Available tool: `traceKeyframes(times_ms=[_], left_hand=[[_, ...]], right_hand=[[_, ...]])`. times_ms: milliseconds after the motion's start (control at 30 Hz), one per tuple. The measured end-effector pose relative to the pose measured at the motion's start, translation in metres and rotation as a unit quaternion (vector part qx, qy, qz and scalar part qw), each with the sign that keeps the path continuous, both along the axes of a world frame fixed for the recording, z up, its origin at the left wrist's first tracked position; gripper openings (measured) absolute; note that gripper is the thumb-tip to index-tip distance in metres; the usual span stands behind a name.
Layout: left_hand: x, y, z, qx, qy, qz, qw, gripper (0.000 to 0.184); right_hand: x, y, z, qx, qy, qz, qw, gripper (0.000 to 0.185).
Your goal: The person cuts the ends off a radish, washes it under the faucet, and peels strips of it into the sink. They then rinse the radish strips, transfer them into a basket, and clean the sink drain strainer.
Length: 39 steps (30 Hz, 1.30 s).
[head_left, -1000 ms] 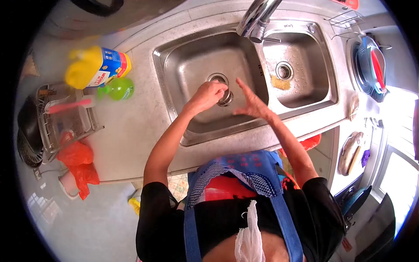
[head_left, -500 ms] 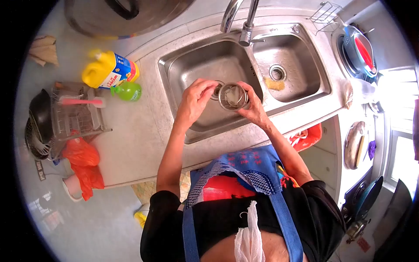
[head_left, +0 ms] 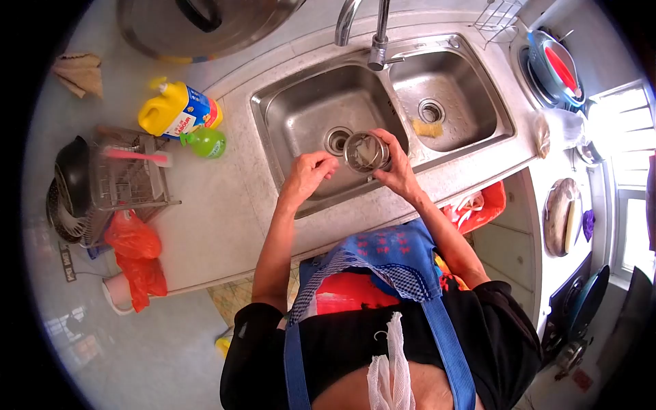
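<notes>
Over the large left basin (head_left: pixel 301 102) of the steel sink, my right hand (head_left: pixel 398 167) grips a small round cup (head_left: pixel 364 152) by its right side. Its mouth faces the camera, and pale shapes show inside; whether these are contents or reflections I cannot tell. My left hand (head_left: pixel 307 179) hovers just left of the cup, not touching it. Its fingers are curled together, and anything between them is too small to make out. A drain (head_left: pixel 337 141) shows in the basin floor beyond the cup.
A faucet (head_left: pixel 378 51) rises behind the basins. A yellow sponge (head_left: pixel 428 128) lies in the right basin. To the left stand a yellow jug (head_left: pixel 164 116), a green pump bottle (head_left: pixel 207 143) and a wire rack (head_left: pixel 130 171). An orange-red bag (head_left: pixel 131 236) hangs at the counter's left end.
My left hand has drawn away from the cup's rim, down and to the left. My right hand still holds the cup in nearly the same place. The view has shifted slightly.
</notes>
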<state>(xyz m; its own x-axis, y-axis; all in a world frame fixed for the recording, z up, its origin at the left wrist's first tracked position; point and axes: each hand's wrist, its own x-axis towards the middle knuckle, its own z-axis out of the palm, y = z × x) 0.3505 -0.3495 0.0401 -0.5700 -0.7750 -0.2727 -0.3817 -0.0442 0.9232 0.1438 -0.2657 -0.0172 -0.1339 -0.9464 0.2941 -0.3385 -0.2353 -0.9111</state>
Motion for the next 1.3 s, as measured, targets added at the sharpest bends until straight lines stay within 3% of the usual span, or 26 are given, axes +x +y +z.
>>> traceKeyframes(times_ms=[67,133,267,367,433,667,967,1300], left_hand=[[-0.002,0.001,0.011,-0.024,0.004,0.011,1.000,0.020],[-0.011,0.006,0.027,-0.134,-0.019,0.037,0.990,0.021],[-0.022,0.008,0.022,-0.212,-0.001,0.049,0.976,0.024],[-0.018,0.006,-0.002,-0.196,-0.099,-0.002,0.976,0.023],[-0.018,0.011,-0.006,-0.004,-0.007,-0.006,1.000,0.021],[-0.015,0.016,-0.019,0.032,-0.005,0.009,0.999,0.020],[-0.011,0.022,-0.021,0.059,0.024,0.044,0.997,0.021],[-0.006,0.025,-0.022,0.115,0.088,0.043,0.988,0.022]], right_hand=[[-0.001,0.002,-0.005,0.048,-0.074,0.003,0.996,0.077],[-0.002,0.006,-0.006,0.047,-0.070,-0.005,0.996,0.077],[-0.002,0.011,-0.007,0.033,-0.067,-0.021,0.997,0.077],[-0.004,0.014,-0.004,-0.009,-0.007,-0.032,0.999,0.076],[-0.007,0.017,0.001,-0.020,0.024,-0.030,0.999,0.076],[-0.010,0.020,0.037,-0.048,0.228,-0.009,0.973,0.076],[-0.006,0.016,0.056,-0.050,0.307,0.001,0.950,0.076],[-0.004,0.017,0.051,-0.058,0.262,-0.008,0.963,0.076]])
